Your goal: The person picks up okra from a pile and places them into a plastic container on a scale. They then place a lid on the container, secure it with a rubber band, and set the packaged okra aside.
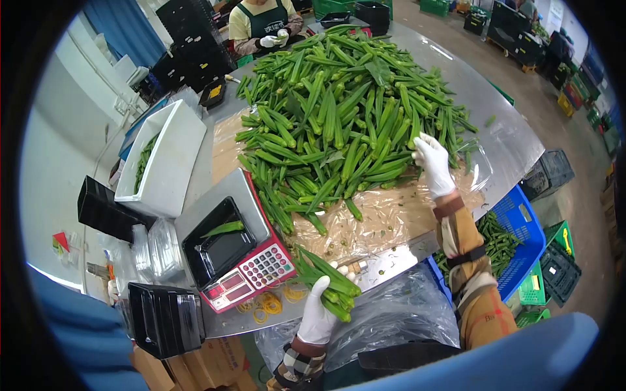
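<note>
My left hand (pixel 317 316), in a white glove, is closed around a small bunch of green okra pods (pixel 336 283) near the table's front edge. Farther right, my gloved right hand (pixel 433 166) reaches to the near right side of a large okra heap (pixel 345 111), its fingers pinched at the lower end of a single okra pod (pixel 415 125). Left of the heap stands a red scale (pixel 267 266) with a keypad. A black tray (pixel 220 242) rests on it, with one okra pod lying inside.
Yellow rubber bands (pixel 266 306) lie below the scale. A white bin (pixel 166 159) with okra, black trays (pixel 163 319) and clear lids (pixel 158 251) are at left. A blue crate (pixel 529 228) of okra stands at right. Across the table, a co-worker's gloved hands (pixel 274 40) are visible.
</note>
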A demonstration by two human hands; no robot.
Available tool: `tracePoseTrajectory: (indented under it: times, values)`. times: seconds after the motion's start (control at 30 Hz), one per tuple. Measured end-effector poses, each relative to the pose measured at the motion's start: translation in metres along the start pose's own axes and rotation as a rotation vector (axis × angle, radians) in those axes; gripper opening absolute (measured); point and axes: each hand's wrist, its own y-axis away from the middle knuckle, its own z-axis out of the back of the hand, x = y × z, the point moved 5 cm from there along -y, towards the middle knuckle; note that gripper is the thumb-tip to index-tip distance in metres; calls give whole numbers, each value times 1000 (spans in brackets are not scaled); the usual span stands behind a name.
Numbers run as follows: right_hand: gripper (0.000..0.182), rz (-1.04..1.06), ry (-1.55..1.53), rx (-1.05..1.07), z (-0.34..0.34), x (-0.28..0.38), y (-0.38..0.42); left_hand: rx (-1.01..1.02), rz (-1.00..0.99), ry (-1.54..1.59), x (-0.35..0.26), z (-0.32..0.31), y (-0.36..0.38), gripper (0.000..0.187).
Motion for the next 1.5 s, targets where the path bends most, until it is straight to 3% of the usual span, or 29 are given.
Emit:
tracePoseTrajectory:
  times: [0.13,0.27,0.37,0.5,0.57,0.6,0.7,0.77,0.8,0.83,0.9,0.93,0.97,1.03,1.17,1.23,1.33,1.43,1.5]
  values:
    - [40,-162,-469,300,-5,1,56,36,2,-5,-1,3,0,52]
    - [42,-283,-620,487,-14,4,106,114,-26,-59,-2,-3,0,59]
    - [42,-308,-298,458,-24,-2,142,210,-46,-86,-3,-17,4,64]
    - [37,-325,215,761,-58,-12,208,284,-56,-89,-2,-20,3,70]
    - [33,-173,262,810,-69,-28,229,236,-65,-104,-3,-15,2,74]
    - [27,-22,426,778,-72,-26,230,193,-72,-108,-5,-14,5,75]
    - [21,86,378,832,-76,-7,215,207,-63,-53,-4,-23,11,77]
    - [18,212,492,589,-67,3,180,236,-60,-40,-5,-25,12,77]
    - [20,406,540,429,-60,8,153,236,-63,-56,-6,-24,13,77]
    - [26,577,606,261,-52,15,128,236,-65,-72,-6,-24,14,78]
    - [45,698,810,-28,-30,16,83,234,-51,-70,-5,-23,15,79]
    - [51,622,810,-86,-16,-1,57,234,-45,-70,-4,-22,15,79]
    - [45,490,800,-103,-5,-21,34,243,-39,-77,-3,-21,15,80]
    - [31,251,440,108,-3,-36,16,254,-25,-91,-2,-17,14,80]
    - [13,218,212,75,6,-18,28,238,-14,-51,-5,-20,18,78]
    - [15,166,234,53,14,3,48,232,-47,-120,-8,-13,17,78]
    - [22,9,35,108,22,2,62,239,-29,-44,-6,-23,18,71]
    - [28,-62,-51,285,6,18,93,246,-29,-88,-4,-17,14,65]
    - [27,-79,68,497,-15,30,115,283,-40,-191,-3,-15,12,66]
